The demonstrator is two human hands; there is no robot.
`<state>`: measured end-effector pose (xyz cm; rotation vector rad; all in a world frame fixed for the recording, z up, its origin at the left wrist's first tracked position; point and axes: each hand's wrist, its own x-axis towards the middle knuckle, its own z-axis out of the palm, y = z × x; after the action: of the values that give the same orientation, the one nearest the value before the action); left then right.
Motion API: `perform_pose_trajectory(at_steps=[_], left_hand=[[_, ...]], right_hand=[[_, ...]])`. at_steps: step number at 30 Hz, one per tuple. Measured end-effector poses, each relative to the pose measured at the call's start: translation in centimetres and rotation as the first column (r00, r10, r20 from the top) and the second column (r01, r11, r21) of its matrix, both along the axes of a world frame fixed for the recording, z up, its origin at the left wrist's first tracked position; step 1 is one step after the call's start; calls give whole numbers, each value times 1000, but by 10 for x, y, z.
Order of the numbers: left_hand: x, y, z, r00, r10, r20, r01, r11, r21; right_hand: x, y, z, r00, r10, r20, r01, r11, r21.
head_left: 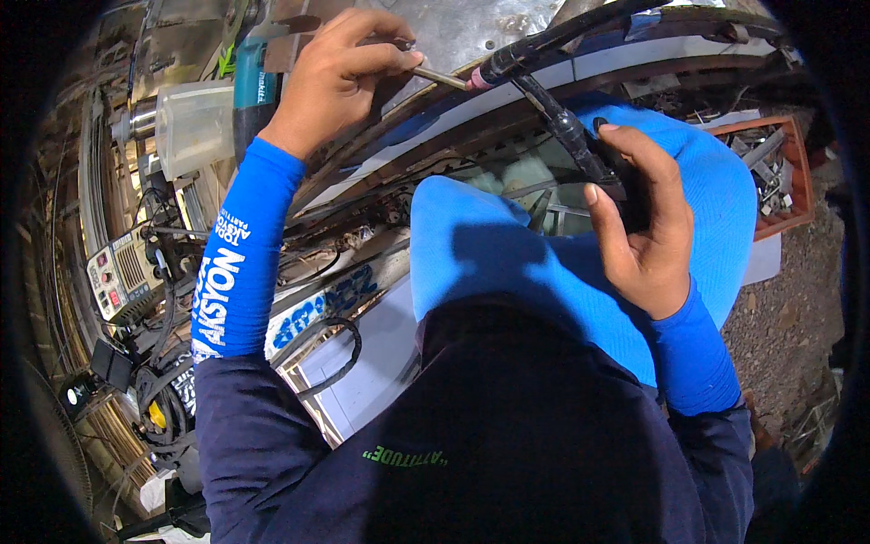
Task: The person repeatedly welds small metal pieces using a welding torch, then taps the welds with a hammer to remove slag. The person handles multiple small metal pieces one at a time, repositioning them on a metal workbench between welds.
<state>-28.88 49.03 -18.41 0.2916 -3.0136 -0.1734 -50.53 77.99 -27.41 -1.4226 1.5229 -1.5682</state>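
Between its thumb and fingers, my left hand [340, 77] pinches a short thin metal rod [441, 78]. The rod's far end meets the pink nozzle [476, 80] of a black welding torch [566, 127]. From the torch head, a long black section runs up to the right, while the handle slants down to my right hand [648, 218]. My right thumb and fingers are curled about the handle's lower end, which is partly hidden in shadow. Both hands are above a bright blue cloth [580, 245] lying across my lap.
A teal power tool [256, 82] and a translucent plastic container [190, 122] are beside my left hand. At far left stands a welding machine [127, 276] among cables. A metal surface [453, 32] lies ahead; an orange-brown crate of metal pieces [797, 177] sits at right.
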Motion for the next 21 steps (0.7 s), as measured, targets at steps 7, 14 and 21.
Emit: perform_pose_trajectory(at_steps=[7, 14, 21], left_hand=[[1, 0, -1, 1000, -1, -19, 1, 1000, 12], [-1, -1, 0, 1000, -18, -9, 17, 1000, -4], [-1, 1, 0, 1000, 11, 7, -10, 1000, -11]], right_hand=[[1, -1, 9, 992, -27, 122, 15, 995, 95], [3, -4, -4, 994, -86, 63, 89, 994, -61], [1, -6, -5, 992, -95, 81, 99, 994, -48]])
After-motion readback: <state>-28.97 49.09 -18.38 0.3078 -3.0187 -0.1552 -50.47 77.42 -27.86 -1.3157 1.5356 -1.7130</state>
